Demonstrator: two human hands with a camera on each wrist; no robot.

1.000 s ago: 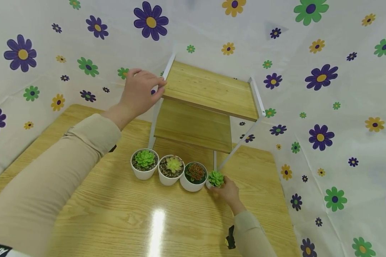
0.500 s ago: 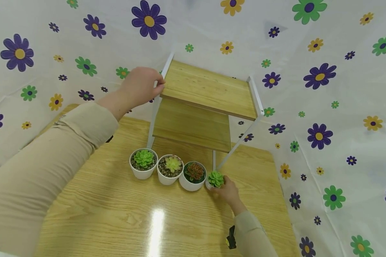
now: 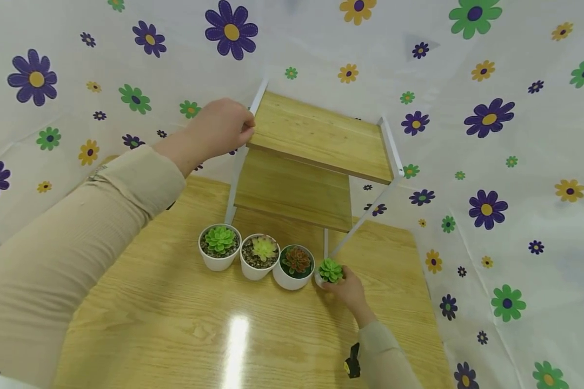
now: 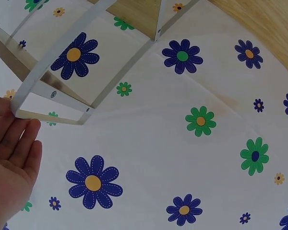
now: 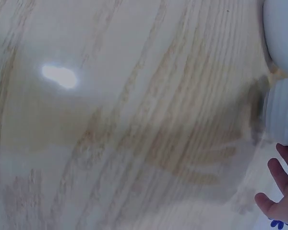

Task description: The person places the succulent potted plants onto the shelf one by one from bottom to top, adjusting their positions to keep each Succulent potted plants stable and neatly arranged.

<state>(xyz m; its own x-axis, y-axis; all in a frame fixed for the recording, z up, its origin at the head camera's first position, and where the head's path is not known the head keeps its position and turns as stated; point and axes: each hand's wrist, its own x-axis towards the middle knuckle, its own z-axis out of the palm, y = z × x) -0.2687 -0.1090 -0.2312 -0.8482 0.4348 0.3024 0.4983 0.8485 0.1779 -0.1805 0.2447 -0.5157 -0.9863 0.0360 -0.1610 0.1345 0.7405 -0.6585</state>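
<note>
Left hand (image 3: 224, 127) pinches two-tier shelf (image 3: 321, 136) at left near corner. Right hand (image 3: 349, 290) grips small potted green succulent (image 3: 330, 269), right end of row, beside reddish-brown succulent (image 3: 297, 260); wide tabletop (image 3: 175, 329) stretch nearward.

Green succulent (image 3: 330, 269) in ribbed white pot (image 5: 280, 112) within right hand (image 3: 350, 294), white-framed two-tier wooden shelf (image 3: 321, 136) against left hand (image 3: 224, 127)

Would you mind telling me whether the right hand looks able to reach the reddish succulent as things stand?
Probably not directly: the right hand holds the rightmost green succulent, which sits between it and the reddish succulent.
</note>
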